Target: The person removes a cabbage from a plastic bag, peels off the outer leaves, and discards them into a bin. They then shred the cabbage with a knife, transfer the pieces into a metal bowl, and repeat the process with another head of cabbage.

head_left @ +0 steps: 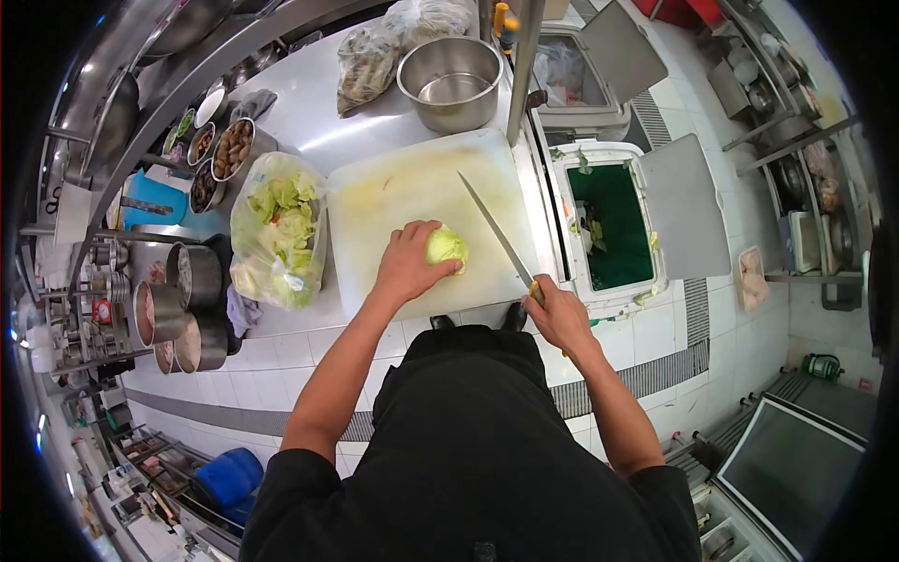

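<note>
A pale green head of lettuce or cabbage (447, 246) rests on the white cutting board (375, 201). My left hand (412, 259) grips it from its left side, thumb along the near edge and fingers over the far edge. In my right hand (559, 314) is a long kitchen knife (496, 230), held by its yellow handle. Its blade points away from me and to the left, over the right part of the board, apart from the vegetable. Left of the board stands a clear plastic bag (279, 231) filled with green leaves.
Behind the board stand a steel pot (450, 82) and a plastic bag of dark food (366, 67). An open bin (609, 229) with a green inside is at the right. Metal containers (194, 277) and a blue tub (154, 200) stand at the left.
</note>
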`<state>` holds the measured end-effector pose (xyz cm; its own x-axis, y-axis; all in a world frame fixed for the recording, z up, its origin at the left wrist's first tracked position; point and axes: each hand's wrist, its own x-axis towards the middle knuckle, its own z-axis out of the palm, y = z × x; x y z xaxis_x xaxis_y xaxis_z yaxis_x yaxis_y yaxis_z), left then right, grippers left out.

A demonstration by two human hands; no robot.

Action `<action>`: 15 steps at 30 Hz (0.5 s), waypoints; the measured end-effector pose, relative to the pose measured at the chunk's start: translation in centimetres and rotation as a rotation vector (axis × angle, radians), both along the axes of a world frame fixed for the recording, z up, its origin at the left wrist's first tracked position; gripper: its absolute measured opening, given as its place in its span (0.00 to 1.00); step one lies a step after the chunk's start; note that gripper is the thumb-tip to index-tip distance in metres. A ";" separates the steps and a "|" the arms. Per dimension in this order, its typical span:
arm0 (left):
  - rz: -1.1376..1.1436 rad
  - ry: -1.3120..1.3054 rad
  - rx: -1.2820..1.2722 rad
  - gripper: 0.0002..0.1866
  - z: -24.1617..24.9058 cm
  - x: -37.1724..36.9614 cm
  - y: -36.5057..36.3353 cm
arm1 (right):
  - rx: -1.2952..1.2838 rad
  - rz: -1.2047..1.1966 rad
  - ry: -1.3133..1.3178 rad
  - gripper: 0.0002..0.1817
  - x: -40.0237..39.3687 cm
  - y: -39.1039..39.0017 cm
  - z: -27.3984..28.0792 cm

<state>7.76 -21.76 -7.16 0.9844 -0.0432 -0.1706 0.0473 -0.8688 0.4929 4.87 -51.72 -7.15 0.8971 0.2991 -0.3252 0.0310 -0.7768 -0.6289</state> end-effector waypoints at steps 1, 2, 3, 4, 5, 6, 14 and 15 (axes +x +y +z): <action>0.007 -0.001 -0.003 0.43 -0.3 -0.3 -0.3 | 0.019 0.007 -0.029 0.19 0.3 0.4 0.2; -0.014 -0.038 0.002 0.40 -0.6 -0.4 -0.6 | 0.017 0.015 -0.032 0.19 0.5 0.7 0.1; -0.035 -0.077 0.008 0.38 -0.8 -0.4 -0.6 | 0.018 0.021 -0.040 0.19 0.8 1.0 -0.2; -0.029 -0.082 0.007 0.38 -2.0 -0.3 -0.3 | 0.019 0.026 -0.049 0.19 1.1 1.2 -0.5; 0.003 -0.237 -0.086 0.32 -3.4 -0.1 0.1 | 0.019 0.032 -0.055 0.19 1.3 1.3 -0.8; 0.031 -0.392 -0.179 0.27 -3.4 0.3 0.2 | 0.005 0.030 -0.013 0.19 1.5 1.4 -1.0; 0.147 -0.450 -0.425 0.10 -2.8 1.9 1.5 | -0.018 0.009 0.081 0.19 2.1 1.7 -1.5; 0.080 -0.505 -0.347 0.09 -2.6 2.0 0.5 | -0.022 0.008 0.083 0.19 2.1 1.8 -1.5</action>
<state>9.75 -21.22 -9.75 0.9424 0.0645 0.3281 -0.2073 -0.6572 0.7246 7.00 -49.93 -8.68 0.8644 0.2977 -0.4051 -0.0147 -0.7904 -0.6124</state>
